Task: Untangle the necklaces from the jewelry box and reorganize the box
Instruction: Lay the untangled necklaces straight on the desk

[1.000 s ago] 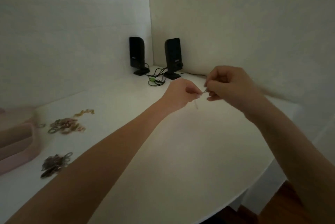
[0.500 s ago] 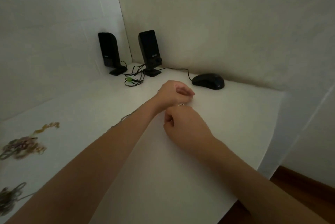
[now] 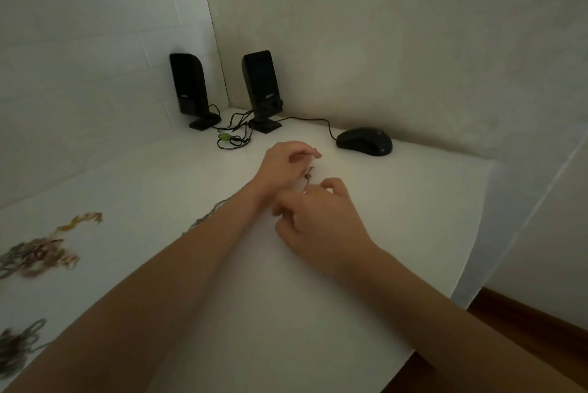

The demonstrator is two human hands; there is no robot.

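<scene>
My left hand (image 3: 283, 166) and my right hand (image 3: 318, 221) meet low over the middle of the white table (image 3: 397, 233). Between them is the small dark end of a thin necklace (image 3: 308, 175). My right hand pinches it from below, and the curled fingertips of my left hand are at it from above. The rest of its chain (image 3: 208, 216) lies on the table and passes under my left forearm. Tangled jewelry piles lie at the left edge (image 3: 38, 256) and bottom left (image 3: 16, 348), with a gold piece (image 3: 81, 221) beyond them. The jewelry box is out of view.
Two black speakers (image 3: 191, 90) (image 3: 262, 87) stand in the back corner with a coil of cables (image 3: 232, 136) in front. A black mouse (image 3: 364, 141) lies by the right wall. The table's front edge runs diagonally at the lower right, above a wood floor (image 3: 525, 329).
Both hands came down from mid-air to the table surface with the necklace. The view swung right, so the pink box left the frame and the mouse appeared.
</scene>
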